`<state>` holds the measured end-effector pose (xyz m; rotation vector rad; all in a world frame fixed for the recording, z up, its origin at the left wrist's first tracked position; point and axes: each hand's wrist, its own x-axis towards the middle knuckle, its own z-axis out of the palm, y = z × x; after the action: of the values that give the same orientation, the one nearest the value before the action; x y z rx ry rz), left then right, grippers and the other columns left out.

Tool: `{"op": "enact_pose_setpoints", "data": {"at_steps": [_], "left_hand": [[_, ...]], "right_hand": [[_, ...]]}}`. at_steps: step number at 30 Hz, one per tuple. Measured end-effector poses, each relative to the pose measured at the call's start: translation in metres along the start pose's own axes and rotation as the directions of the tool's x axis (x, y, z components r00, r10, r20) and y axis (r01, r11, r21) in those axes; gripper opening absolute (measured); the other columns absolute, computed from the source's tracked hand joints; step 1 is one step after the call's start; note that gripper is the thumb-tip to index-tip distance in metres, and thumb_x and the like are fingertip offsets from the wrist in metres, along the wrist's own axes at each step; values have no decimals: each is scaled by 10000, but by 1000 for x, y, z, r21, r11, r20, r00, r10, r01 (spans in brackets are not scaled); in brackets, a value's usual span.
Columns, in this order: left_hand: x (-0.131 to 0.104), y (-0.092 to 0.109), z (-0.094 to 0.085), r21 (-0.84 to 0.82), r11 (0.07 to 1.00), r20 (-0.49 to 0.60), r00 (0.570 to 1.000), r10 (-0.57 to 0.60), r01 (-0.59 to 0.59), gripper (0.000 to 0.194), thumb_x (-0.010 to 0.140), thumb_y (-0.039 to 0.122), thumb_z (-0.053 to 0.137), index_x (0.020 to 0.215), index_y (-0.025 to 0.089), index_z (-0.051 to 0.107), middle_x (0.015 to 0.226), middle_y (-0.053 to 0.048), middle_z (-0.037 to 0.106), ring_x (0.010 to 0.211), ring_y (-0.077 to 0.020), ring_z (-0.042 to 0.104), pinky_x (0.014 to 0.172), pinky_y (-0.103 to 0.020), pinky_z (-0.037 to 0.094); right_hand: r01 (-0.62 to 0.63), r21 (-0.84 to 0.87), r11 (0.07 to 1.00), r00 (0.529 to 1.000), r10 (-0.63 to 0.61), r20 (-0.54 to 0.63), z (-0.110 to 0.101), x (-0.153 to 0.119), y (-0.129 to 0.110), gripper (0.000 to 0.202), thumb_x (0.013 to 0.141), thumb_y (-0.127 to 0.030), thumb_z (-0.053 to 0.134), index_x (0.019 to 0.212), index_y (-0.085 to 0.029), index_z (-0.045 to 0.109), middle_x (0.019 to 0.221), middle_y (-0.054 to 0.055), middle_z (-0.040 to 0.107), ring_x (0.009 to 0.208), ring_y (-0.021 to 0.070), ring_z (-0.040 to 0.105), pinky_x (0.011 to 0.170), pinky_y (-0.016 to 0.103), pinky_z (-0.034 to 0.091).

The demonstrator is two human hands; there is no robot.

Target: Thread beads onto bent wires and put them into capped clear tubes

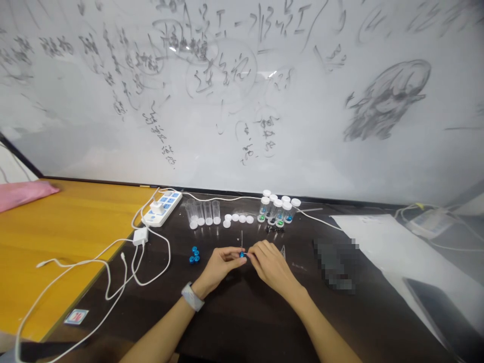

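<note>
Blue and small, the bead (242, 255) sits between the thumb and fingertips of my left hand (223, 262), pinched above the dark table (234, 317). My right hand (269, 259) has its fingertips drawn together just beside the bead; whether they grip something thin, I cannot tell. More blue beads (196, 253) lie left of my left hand, with clear tubes (208, 213) standing beyond.

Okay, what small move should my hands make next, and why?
Probably hold the blue piece steady in the left hand and bring the right hand gently to it: the left pinches it at the fingertips, and the right's fingertips are close beside it, though contact there is too small to judge.
</note>
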<state>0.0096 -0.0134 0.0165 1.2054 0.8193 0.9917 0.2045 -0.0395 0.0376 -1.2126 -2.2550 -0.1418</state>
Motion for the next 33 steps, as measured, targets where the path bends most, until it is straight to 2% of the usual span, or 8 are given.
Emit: {"op": "enact_pose_setpoints", "data": {"at_steps": [3, 6, 10, 15, 19, 24, 27, 33], "left_hand": [[0, 1, 0, -1, 1000, 8, 1000, 0, 0, 363, 695, 308, 871, 1014, 156, 791, 757, -32, 718, 697, -136, 615, 734, -266, 467], [-1, 3, 1, -11, 1000, 12, 1000, -1, 1, 352, 703, 305, 865, 1014, 156, 792, 759, -33, 720, 700, -138, 615, 733, -266, 464], [0, 4, 2, -50, 999, 16, 1000, -1, 2, 347, 698, 288, 869, 1012, 164, 793, 781, -39, 737, 715, -146, 631, 756, -274, 473], [0, 6, 2, -120, 993, 48, 999, -4, 10, 322, 715, 262, 859, 1013, 160, 792, 837, -68, 767, 781, -175, 673, 824, -302, 489], [-2, 11, 3, -163, 987, 106, 994, -1, 18, 313, 745, 243, 837, 1040, 149, 787, 896, -97, 776, 850, -199, 689, 876, -323, 489], [-4, 13, 4, -198, 980, 151, 988, 2, 28, 337, 766, 239, 821, 1085, 141, 776, 911, -106, 772, 838, -193, 683, 860, -314, 489], [-5, 11, 5, -219, 975, 158, 987, 7, 28, 338, 759, 239, 826, 1078, 138, 778, 888, -101, 767, 825, -192, 680, 844, -313, 492], [-4, 8, 4, -287, 956, 167, 986, -7, 56, 341, 748, 237, 839, 1067, 134, 776, 883, -94, 762, 835, -191, 685, 859, -320, 497]], "right_hand": [[-26, 15, 1000, 1000, 27, -4, 6, -1, -2, 259, 1049, -215, 375, 915, -197, 596, 847, 66, 612, 806, 222, 570, 745, 361, 441], [-74, 195, 978, 997, 80, -22, 10, -2, -4, 229, 1053, -230, 387, 971, -207, 600, 890, 62, 628, 831, 214, 603, 773, 348, 481], [-112, 446, 888, 989, 144, -37, 8, -2, -4, 183, 1034, -251, 459, 1015, -223, 639, 906, 55, 663, 838, 203, 644, 790, 333, 519], [-115, 625, 772, 991, 135, 15, 1, 0, 3, 199, 995, -268, 546, 1109, -242, 708, 993, 67, 711, 869, 198, 683, 770, 309, 557], [-128, 742, 658, 986, 167, 22, 6, -1, 9, 237, 996, -282, 540, 1100, -254, 751, 916, 53, 738, 803, 189, 710, 719, 299, 575], [-228, 816, 532, 928, 371, 17, 25, -3, 6, 169, 921, -339, 662, 965, -242, 793, 776, 31, 752, 610, 169, 696, 563, 264, 568], [-221, 857, 466, 882, 470, -29, 34, -2, -2, 141, 870, -347, 721, 855, -225, 790, 807, 39, 751, 561, 155, 668, 506, 256, 558], [-167, 906, 389, 863, 502, -57, 34, 1, -10, 122, 881, -327, 708, 900, -228, 777, 841, 34, 718, 583, 143, 666, 528, 250, 573]]}}
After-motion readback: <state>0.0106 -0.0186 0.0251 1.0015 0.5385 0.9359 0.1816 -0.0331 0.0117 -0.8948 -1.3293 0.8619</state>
